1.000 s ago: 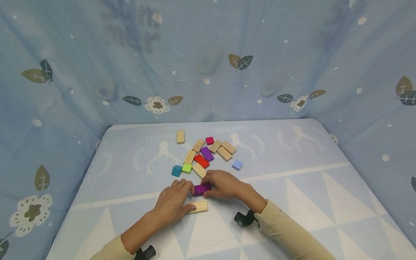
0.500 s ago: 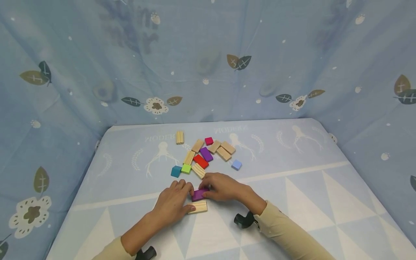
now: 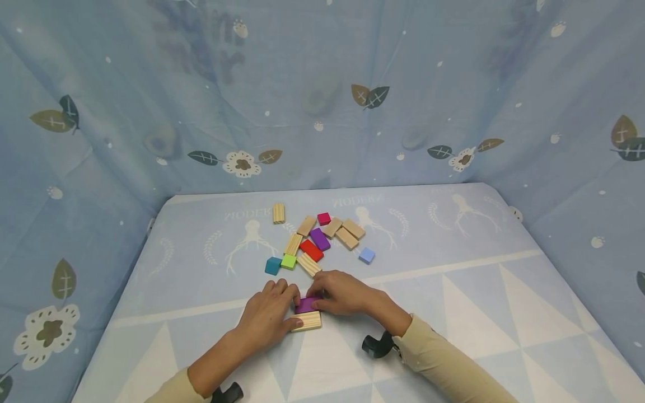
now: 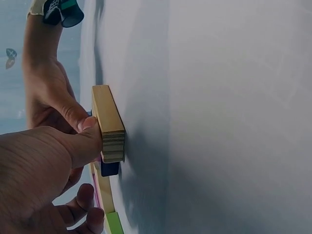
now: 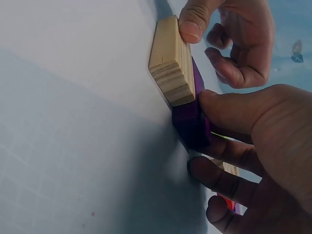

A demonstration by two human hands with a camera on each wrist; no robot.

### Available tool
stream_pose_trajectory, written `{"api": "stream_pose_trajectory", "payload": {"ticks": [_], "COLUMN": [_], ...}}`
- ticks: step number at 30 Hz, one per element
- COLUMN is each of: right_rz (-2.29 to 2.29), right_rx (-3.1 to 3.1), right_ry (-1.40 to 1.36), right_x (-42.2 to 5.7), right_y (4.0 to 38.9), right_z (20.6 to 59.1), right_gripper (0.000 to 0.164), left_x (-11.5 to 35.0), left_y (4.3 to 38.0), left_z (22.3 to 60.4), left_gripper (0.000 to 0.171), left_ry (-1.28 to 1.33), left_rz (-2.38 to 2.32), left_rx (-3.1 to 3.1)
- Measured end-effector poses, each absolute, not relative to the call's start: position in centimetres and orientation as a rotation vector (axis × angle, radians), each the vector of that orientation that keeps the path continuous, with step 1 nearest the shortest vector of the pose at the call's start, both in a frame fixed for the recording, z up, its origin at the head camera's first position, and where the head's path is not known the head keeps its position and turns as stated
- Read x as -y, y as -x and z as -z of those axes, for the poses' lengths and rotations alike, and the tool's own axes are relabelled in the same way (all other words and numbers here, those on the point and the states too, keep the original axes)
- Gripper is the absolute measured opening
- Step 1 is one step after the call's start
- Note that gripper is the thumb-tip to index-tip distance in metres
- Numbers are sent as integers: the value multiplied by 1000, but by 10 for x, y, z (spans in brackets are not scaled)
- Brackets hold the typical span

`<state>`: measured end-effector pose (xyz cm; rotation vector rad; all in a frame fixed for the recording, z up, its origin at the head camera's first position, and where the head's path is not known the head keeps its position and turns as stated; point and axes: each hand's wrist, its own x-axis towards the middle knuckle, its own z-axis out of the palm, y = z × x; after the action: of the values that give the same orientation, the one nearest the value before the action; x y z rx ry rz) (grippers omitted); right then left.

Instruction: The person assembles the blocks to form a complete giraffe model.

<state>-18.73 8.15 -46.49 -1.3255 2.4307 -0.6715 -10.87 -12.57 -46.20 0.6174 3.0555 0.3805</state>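
My relaxed left hand [image 3: 267,312] thumbed the pale wooden cuboid [image 3: 309,321]; my right hand [image 3: 341,293] pinched the purple wooden cuboid [image 3: 305,305], just drawn alongside, seemingly aligning both.

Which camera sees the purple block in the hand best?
Right wrist view: the purple block looks biggest there. Head view: its top, small, partly behind the right hand. Left wrist view: just a dark bit.
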Motion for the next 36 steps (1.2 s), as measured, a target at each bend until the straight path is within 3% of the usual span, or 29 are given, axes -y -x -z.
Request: {"api": "stream_pose_trajectory", "payload": {"ticks": [16,20,24,30,36], "right_rz": [726,768,797,713,559], "right_rx": [-2512,-2599,-2733,-3073,-3299], "right_ry": [1254,1198,1162,878,571], "right_x": [-87,-96,-105,-115,-118], "right_y": [195,205,219,240,250], "right_z": [461,453,450,455,463], "right_gripper": [19,18,14,13,24], "left_x": [120,121,124,127,128], "left_y": [108,109,110,110,107], "left_z": [457,455,455,457,459], "left_gripper": [48,57,55,47,48], "left_ry": [-717,-798,-942,-1031,-1043], "left_rz": [-225,-171,-102,-71,-79], "left_rx": [-3059,-3008,-2950,-2930,-2953]}}
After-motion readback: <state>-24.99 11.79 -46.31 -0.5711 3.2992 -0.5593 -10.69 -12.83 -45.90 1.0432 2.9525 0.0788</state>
